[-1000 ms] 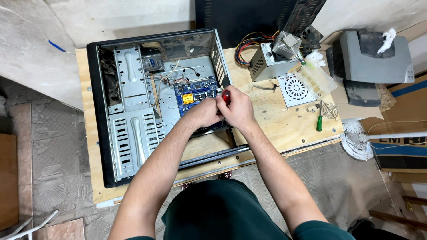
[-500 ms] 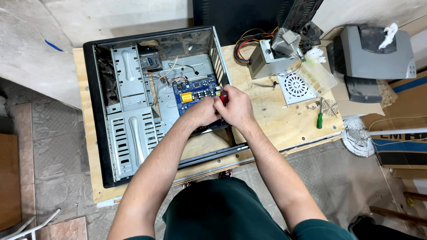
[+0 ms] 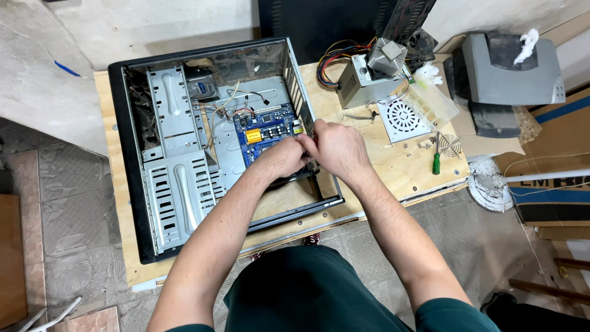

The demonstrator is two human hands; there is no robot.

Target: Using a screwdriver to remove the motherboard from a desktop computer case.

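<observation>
Centre of frame, both hands meet at the right edge of the blue motherboard [image 3: 265,134], which lies flat inside the open computer case [image 3: 132,184] on the plywood bench [image 3: 399,172]. Left hand [image 3: 281,158] is curled over the board's lower right part; right hand [image 3: 337,149] is closed near the case's rear wall, fingers bunched as if pinching something small. What either hand actually holds cannot be told, since the fingertips are hidden under the knuckles.

Handling judgement: board is light, thin, stiff but brittle, with exposed parts on top; best taken by its bare edges, not by the yellow component or connectors. Case is sheet metal, heavy-ish, with sharp edges likely.

Hidden or unclear: the board's lower part is covered by the hands, and any screws or tool there are not visible. Loose wires [image 3: 230,107] cross the upper board. Upper right of centre sits a grey power supply [image 3: 359,80] with coloured cables, a white fan grille [image 3: 402,120] below it, and a green screwdriver [image 3: 436,161] further right. The grey machine [image 3: 510,71] at upper right is partly cut off.
</observation>
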